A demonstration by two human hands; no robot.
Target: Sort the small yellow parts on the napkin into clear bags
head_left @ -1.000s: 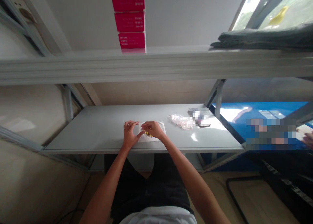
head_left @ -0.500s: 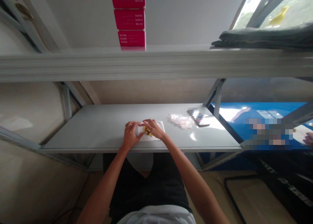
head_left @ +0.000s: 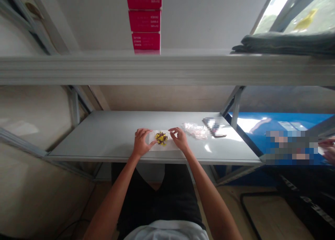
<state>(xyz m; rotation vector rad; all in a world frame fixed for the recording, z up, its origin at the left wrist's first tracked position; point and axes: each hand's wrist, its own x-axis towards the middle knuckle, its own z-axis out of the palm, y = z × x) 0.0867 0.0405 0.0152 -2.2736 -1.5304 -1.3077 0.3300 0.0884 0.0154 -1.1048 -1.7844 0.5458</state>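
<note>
Left hand (head_left: 141, 142): open, fingers lightly curled, resting on the left end of a white paper sheet (head_left: 166, 147); nothing held. Right hand (head_left: 179, 139): open, fingertips on the right part of the sheet; nothing held. The two flank the sheet, apparently steadying it from both sides while leaving its middle free.

Pile of small yellow and dark pieces (head_left: 161, 138): loose, at the centre of the sheet, between the hands and touching neither; their exact kind is too small to tell. The sheet appears to serve as a catch surface, keeping them gathered.

Grey metal shelf (head_left: 99, 135): bears the sheet near its front edge, probably for easy reach from a seated position.

Clear plastic bags (head_left: 195, 131): pinkish contents, just right of the sheet. Blurred object (head_left: 213, 125): beside the bags, unidentifiable.

Above: stacked red boxes (head_left: 143, 20) and a folded dark green cloth (head_left: 285, 44) on the upper shelf. Far right: a co-worker's hand (head_left: 329, 150), well apart.
</note>
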